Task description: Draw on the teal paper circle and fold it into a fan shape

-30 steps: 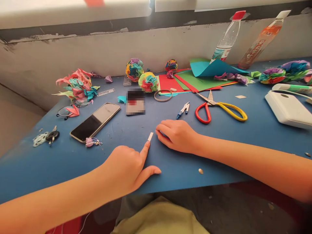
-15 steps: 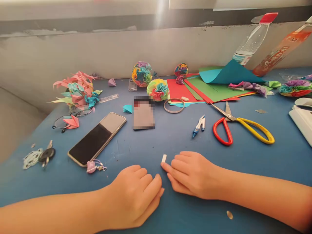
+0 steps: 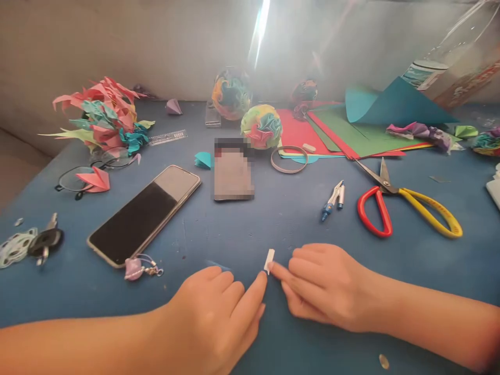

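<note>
A small white strip, seemingly folded paper, [image 3: 270, 256] lies on the blue table between my hands. My left hand [image 3: 221, 312] rests on the tabletop, its index fingertip at the strip's near end and the other fingers curled under. From the right, my right hand [image 3: 326, 284] presses its index fingertip on the strip's side, with its remaining fingers folded in. Both thumbs are partly hidden. Left of the hands is a smartphone [image 3: 144, 216] with a pink charm [image 3: 133, 269]. Beyond my right hand lie a compass [image 3: 333, 202] and open scissors [image 3: 386, 187] with red and yellow handles.
Paper balls [image 3: 261, 126] and coloured sheets [image 3: 332, 130] line the back by the wall. At the left are paper flowers [image 3: 109, 114], eyeglasses [image 3: 72, 178] and keys [image 3: 46, 240]. A blurred-out card [image 3: 233, 177] and a ring-shaped band [image 3: 289, 170] lie mid-table.
My left index finger has come forward to the strip's near end. My right index finger now bears on its side, where more of the strip shows. The camera view has tilted down.
</note>
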Available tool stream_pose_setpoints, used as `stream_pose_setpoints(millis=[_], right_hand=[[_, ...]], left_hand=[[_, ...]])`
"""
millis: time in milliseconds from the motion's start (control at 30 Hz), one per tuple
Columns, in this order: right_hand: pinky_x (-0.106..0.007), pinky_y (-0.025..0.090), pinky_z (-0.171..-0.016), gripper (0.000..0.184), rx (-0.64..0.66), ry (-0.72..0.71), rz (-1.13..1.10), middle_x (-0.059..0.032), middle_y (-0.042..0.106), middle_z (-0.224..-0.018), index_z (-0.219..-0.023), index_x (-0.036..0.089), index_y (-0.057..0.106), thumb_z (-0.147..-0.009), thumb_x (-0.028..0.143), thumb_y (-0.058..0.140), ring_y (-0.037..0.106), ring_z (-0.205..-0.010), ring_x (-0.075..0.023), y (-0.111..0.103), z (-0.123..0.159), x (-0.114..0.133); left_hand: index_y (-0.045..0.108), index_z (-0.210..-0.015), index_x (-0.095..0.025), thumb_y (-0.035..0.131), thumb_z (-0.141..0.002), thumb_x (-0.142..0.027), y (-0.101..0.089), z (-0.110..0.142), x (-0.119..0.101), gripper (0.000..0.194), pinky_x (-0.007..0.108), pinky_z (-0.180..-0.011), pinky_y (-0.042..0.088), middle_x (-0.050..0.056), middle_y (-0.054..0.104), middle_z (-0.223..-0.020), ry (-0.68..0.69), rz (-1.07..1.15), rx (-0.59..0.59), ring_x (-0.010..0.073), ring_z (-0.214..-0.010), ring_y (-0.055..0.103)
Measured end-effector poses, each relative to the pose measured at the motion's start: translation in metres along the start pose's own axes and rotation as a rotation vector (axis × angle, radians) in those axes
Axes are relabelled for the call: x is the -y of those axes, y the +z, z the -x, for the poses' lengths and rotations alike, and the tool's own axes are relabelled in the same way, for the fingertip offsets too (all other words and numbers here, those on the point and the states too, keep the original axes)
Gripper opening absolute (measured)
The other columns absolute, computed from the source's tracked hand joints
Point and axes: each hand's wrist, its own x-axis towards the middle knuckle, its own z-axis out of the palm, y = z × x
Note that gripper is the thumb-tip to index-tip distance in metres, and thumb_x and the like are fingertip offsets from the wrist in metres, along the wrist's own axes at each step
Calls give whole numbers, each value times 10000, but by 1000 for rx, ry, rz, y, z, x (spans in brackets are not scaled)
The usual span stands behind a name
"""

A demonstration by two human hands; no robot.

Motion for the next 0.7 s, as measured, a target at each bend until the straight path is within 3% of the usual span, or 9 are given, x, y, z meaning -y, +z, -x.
stream_pose_setpoints(millis=[700], right_hand=[[-244,383,-467,135,-44,-9,24,24,502,-580,-952,74,599,-861,134,519,424,-534,-101,-5,-4,-1]], left_hand=[[621,-1065,-10,493,-868,-137,-3,-2,7,268,290,-396,334,-14,513,-496,33,-83,-8,137,-429,450]])
